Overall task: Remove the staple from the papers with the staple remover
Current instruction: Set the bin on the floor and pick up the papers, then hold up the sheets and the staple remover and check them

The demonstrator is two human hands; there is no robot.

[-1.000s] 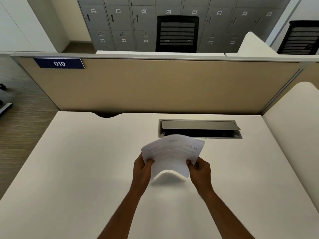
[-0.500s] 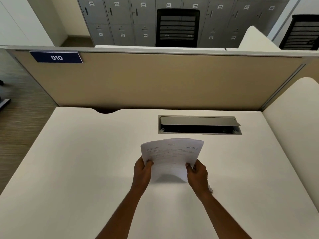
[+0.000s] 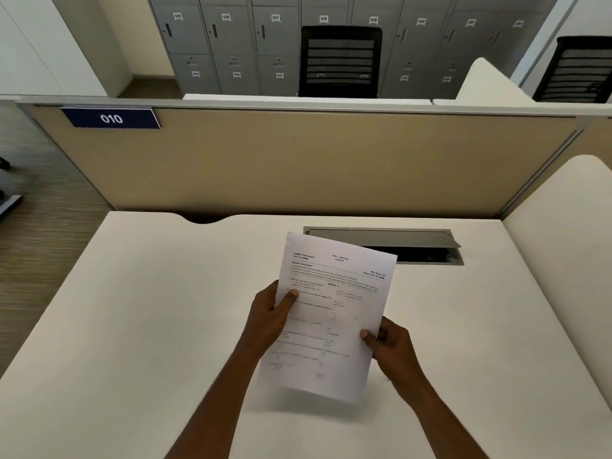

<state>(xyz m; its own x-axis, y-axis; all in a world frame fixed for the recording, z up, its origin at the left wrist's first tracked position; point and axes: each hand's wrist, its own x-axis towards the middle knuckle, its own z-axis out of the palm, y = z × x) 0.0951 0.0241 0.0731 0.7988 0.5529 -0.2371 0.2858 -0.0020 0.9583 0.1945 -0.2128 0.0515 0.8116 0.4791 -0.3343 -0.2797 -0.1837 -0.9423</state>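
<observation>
Since no staple remover shows anywhere in the head view, I log the task as barely started. The papers (image 3: 331, 313) are in hand and nothing else is done. I can't make out the staple either: too small, or hidden at a corner. Left to do, by my read: find the staple, fetch the tool, bite under the staple, pull it free.

The papers are held up over the middle of the desk (image 3: 132, 326), tilted, clear of the surface, with a soft shadow below. The top right corner overlaps my view of the cable hatch (image 3: 414, 240).

The left hand (image 3: 268, 313) grips the left edge about halfway up, its thumb flat on the printed face and its fingers (image 3: 265, 294) curled behind. The right hand (image 3: 390, 352) pinches the right edge lower down, thumb on top and the rest wrapped under. Both are closed on the sheets; neither is free for a tool.

Materials:
- The papers are thin white office stock with fine black print in rows. They are flat with a slight bow and look floppy, so I judge they will need bracing at the stapled corner.
- The desk is a smooth matte off-white laminate with rounded edges.
- The hatch is a brushed grey metal flap, propped open over a dark slot.
- The partition (image 3: 298, 167) behind is a beige, fabric-looking panel with a grey cap rail and a navy plate (image 3: 111, 118) reading 010.
- The grey lockers (image 3: 228, 38) and a black slatted chair (image 3: 339, 61) sit beyond.
</observation>
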